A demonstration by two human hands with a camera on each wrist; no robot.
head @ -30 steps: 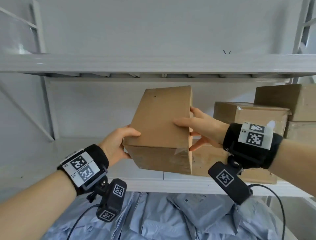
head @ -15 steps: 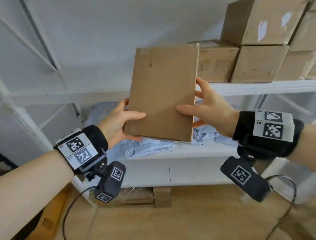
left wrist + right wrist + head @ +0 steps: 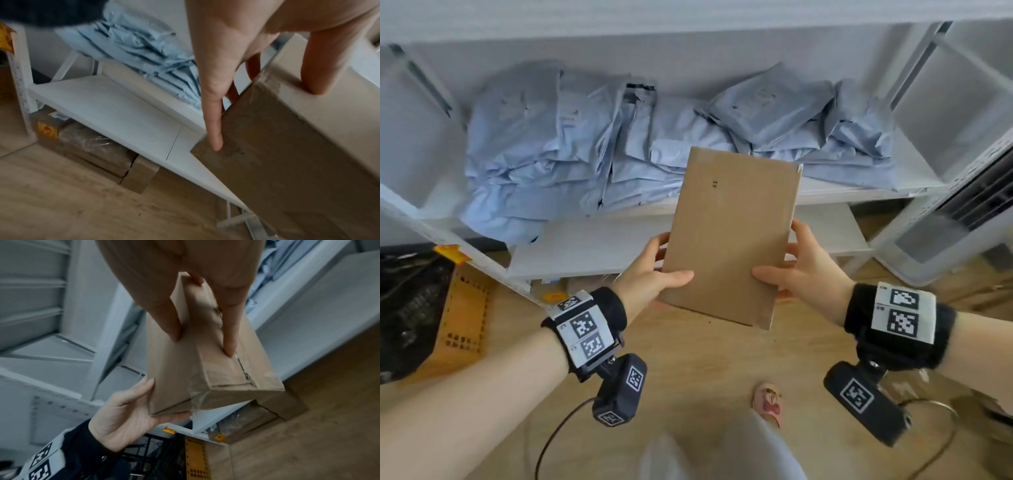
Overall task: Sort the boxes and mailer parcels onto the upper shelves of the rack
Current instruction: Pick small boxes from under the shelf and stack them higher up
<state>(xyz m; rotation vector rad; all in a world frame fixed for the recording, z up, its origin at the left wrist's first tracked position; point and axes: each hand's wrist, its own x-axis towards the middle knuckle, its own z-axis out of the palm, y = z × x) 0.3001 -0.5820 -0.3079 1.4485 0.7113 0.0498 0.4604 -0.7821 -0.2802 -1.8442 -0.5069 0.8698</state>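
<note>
A flat brown cardboard box hangs upright in the air in front of the rack, held from both sides. My left hand grips its left edge, thumb on the front face and fingers along the side. On the right edge my right hand grips it the same way, its fingers lying on the taped end of the box. A heap of pale blue mailer parcels fills the shelf behind the box.
A bare white lower shelf sits below the mailers, with wrapped cardboard boxes under it on the wooden floor. A black crate and orange cardboard stand at left. At right is a white unit. A slippered foot shows below.
The box has come down from the upper shelf with the stacked boxes to the level of the mailer shelf. My view has tipped downward, and both hands have kept their hold.
</note>
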